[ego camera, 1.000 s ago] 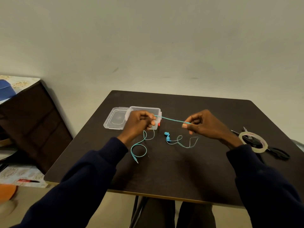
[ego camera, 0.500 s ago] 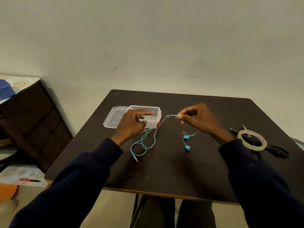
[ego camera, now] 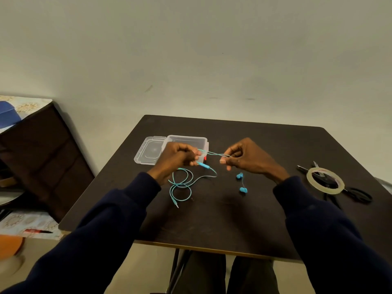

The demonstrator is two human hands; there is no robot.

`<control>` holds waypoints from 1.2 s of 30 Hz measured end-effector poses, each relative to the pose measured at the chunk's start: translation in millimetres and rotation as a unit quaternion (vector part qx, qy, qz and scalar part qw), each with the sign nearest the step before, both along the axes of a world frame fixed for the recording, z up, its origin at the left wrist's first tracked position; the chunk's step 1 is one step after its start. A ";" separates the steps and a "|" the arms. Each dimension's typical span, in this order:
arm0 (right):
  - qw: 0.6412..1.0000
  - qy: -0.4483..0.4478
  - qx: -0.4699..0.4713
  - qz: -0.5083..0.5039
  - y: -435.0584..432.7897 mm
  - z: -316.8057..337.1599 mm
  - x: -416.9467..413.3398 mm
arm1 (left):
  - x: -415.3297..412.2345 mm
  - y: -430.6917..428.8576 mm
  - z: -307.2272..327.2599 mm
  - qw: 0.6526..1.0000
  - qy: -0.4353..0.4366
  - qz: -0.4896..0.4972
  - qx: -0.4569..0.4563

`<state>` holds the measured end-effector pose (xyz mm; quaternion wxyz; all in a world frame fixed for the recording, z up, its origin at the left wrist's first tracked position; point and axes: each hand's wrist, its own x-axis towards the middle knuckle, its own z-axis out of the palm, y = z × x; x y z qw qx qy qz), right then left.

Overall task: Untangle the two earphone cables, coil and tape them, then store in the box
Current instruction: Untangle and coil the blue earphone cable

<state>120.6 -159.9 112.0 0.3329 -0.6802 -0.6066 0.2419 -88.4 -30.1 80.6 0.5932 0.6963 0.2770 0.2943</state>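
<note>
A turquoise earphone cable lies looped on the dark table, its jack plug pointing toward me. My left hand pinches the cable near the inline remote. My right hand pinches the thin strands a short way to the right, held taut between both hands above the table. Two blue earbuds hang and rest below my right hand. The clear plastic box stands open behind my left hand, its lid lying flat to the left. Only one cable is visible.
A roll of clear tape lies on black scissors at the table's right edge. A dark cabinet stands to the left of the table. The wall rises just behind the table's far edge.
My left hand left the box rim and took hold of the cable again. My right hand moved slightly toward it, so a short stretch is now taut between them.
</note>
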 end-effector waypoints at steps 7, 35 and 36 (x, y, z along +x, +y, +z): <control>0.999 0.018 -0.035 -0.008 -22.5 3.3 31.0 | -33.3 20.6 -18.2 0.987 0.020 0.124 -0.095; 0.975 -0.149 0.116 -0.116 -3.6 -79.8 -28.0 | -87.4 -1.6 -50.1 0.973 0.199 -0.010 0.120; 0.978 -0.132 0.122 -0.107 -4.0 -78.7 -36.4 | -88.4 -4.0 -51.7 0.971 0.204 -0.014 0.124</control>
